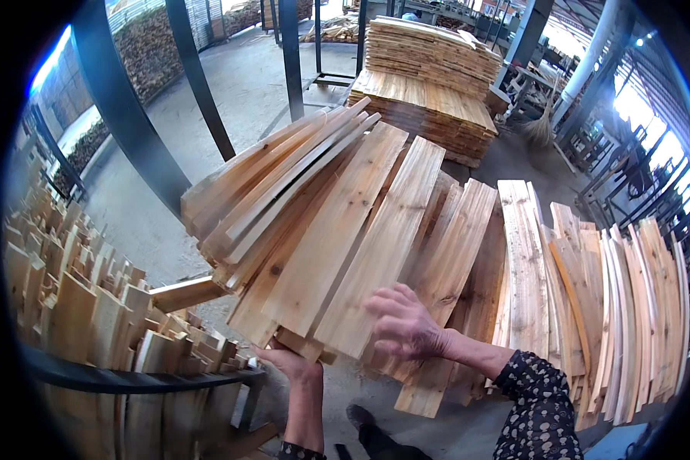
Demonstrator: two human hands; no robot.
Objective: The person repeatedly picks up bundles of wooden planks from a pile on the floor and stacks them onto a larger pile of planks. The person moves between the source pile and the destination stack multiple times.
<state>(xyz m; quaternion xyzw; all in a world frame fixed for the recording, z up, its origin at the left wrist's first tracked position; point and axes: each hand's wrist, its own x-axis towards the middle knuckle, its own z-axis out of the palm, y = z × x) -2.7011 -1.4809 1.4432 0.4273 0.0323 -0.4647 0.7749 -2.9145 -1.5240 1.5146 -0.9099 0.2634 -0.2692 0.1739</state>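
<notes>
Closest to the camera, in the head view, is the right sleeve (543, 410), dark with pale spots, leading to the right hand (406, 326). That hand is over the near part of a pale board (389, 241), fingers loosely bent and parted, gripping nothing that shows. Lower and to its left, the left hand (295, 363) is turned up at the near ends of the other boards (341, 230), its fingers passing beneath them. These boards fan out ahead of both hands; a row (527, 268) spreads to the right of the right hand.

Good handling here probably means bearing the ends on the left palm while the right hand steadies the top faces. Lengths this loosely overlapped could slide, so taking few at once and keeping fingertips out of the gaps seems wise; rough edges may splinter.

Boards hide the left fingers, so whether they are closed cannot be told. Blur leaves the right hand's contact uncertain. What carries the pile is mostly hidden. Left of the left hand, scraps (73, 307) behind a rail (138, 382) run into the dark rim.
</notes>
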